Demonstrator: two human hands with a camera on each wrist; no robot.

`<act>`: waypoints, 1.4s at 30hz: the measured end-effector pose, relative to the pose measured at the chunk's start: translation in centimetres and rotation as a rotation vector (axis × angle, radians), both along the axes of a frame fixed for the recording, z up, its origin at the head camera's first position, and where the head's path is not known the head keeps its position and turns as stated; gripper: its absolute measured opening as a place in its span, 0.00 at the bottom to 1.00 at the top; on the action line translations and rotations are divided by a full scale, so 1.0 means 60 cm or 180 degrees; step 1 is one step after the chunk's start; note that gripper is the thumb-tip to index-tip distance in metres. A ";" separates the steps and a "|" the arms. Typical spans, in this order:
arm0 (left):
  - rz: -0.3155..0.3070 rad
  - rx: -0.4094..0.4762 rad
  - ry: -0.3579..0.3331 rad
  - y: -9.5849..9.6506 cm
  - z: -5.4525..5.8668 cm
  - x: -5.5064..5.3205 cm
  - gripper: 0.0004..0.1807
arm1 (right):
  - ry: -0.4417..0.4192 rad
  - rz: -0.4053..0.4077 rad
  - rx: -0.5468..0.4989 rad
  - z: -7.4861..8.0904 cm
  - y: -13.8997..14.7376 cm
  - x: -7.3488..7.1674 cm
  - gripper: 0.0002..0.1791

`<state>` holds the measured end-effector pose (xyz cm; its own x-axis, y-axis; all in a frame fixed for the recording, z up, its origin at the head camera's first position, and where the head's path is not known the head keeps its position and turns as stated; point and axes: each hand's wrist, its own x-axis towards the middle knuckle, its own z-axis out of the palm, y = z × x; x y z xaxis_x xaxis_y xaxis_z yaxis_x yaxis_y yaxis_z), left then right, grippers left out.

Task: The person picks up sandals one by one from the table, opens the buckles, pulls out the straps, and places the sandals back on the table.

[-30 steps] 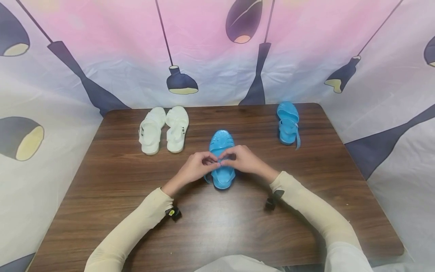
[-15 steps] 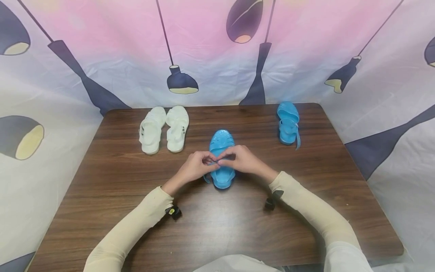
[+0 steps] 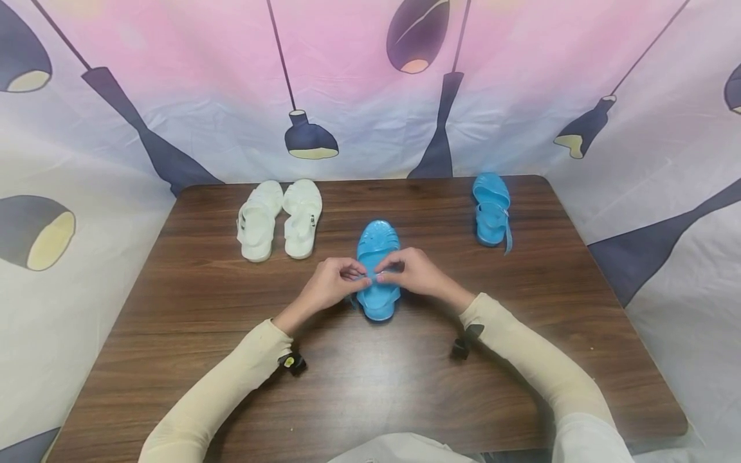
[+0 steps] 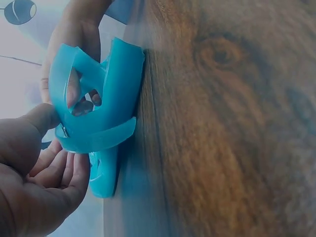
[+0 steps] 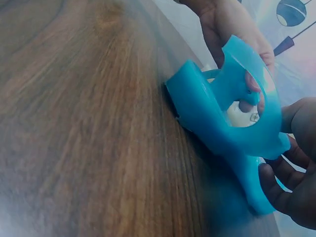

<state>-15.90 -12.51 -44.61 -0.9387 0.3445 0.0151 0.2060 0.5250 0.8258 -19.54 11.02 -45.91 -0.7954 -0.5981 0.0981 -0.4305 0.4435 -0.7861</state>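
Note:
A blue jelly sandal (image 3: 379, 244) stands on the table, toe pointing away from the person. Both hands are at its ankle strap. On the left side, the left hand (image 3: 331, 283) pinches the strap by a small metal buckle (image 4: 64, 130), thumb above and fingers curled below. A loose strap end (image 4: 116, 136) sticks out from the buckle across the sandal's side. Opposite, the right hand (image 3: 418, 271) holds the strap's right side (image 5: 284, 145) between thumb and curled fingers. A small gap separates the two hands' fingertips over the sandal.
A second blue sandal (image 3: 491, 209) stands at the back right of the brown wooden table (image 3: 370, 379), its strap hanging loose. At the back left are two white sandals (image 3: 257, 225) side by side. A patterned cloth (image 3: 365, 90) hangs behind the table.
The hands' fingertips, which met over the middle of the sandal, have drawn slightly apart to either side. The sandals have stayed in place.

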 end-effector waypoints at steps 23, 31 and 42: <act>-0.0026 0.0123 0.0044 0.004 -0.002 0.000 0.09 | -0.0102 0.0121 -0.0155 0.002 -0.019 -0.001 0.06; -0.0043 0.0055 0.0018 0.002 -0.003 0.001 0.09 | -0.0120 0.0035 -0.0077 -0.003 -0.014 0.006 0.04; 0.0012 0.0078 0.0019 -0.003 -0.006 0.001 0.08 | -0.0011 -0.0069 -0.0105 -0.009 0.008 0.001 0.05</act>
<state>-15.86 -12.71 -44.96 -0.9399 0.3403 0.0290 0.2089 0.5055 0.8372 -19.45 11.49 -46.46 -0.8085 -0.5772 0.1147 -0.4182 0.4264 -0.8020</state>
